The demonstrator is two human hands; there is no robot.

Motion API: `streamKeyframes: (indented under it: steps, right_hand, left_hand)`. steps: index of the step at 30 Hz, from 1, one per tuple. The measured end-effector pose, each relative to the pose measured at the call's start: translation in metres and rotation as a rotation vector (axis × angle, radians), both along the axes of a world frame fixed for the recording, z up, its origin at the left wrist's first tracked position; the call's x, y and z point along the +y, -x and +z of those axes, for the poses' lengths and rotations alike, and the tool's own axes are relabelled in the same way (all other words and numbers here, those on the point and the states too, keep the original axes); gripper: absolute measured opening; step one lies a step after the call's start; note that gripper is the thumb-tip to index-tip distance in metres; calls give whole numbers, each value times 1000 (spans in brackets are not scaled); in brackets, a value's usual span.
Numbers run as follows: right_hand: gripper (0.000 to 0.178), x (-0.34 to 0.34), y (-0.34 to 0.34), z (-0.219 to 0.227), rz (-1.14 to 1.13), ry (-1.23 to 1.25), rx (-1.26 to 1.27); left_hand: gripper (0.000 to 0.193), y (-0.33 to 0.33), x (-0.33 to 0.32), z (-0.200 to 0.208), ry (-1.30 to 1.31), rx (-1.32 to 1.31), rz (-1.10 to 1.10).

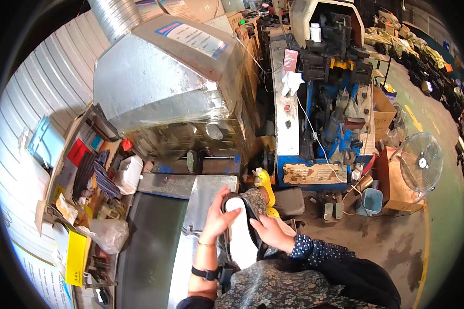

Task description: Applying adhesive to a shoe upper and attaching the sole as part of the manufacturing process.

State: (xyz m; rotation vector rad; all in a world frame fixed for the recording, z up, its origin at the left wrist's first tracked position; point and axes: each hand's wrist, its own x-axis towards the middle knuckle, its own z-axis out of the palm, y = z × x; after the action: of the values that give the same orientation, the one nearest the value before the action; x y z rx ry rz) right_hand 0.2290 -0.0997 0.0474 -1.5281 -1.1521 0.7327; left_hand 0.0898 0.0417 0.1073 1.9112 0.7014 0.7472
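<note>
In front of my lap I hold a shoe (241,234) with its white underside facing up and its black side showing along the right edge. My left hand (217,216) is closed on the shoe's left edge near the upper end, its thumb lying over the white surface. On the opposite side, my right hand (273,233) grips the black edge, with the thumb near the rim; part of its fingers is hidden. A pale, flat piece (285,226) shows just behind my right hand, and I cannot make out what it is.
Left of me runs a dark conveyor belt (152,242) beside a bare metal plate (201,193), leading to a large metal hood (154,77). A cluttered shelf (62,170) lines the wall. Ahead right stand a blue-framed machine (335,123), a blue bucket (370,201) and a fan (421,162).
</note>
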Motion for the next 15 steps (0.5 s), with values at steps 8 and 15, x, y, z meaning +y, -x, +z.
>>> streamKeyframes:
  steps: [8, 15]
  right_hand:
    - [34, 6, -49, 23, 282, 225, 758]
    - [56, -20, 8, 30, 267, 239, -357]
  left_hand:
    - [49, 28, -45, -10, 382, -212, 72]
    - [49, 22, -56, -37, 471, -226, 186]
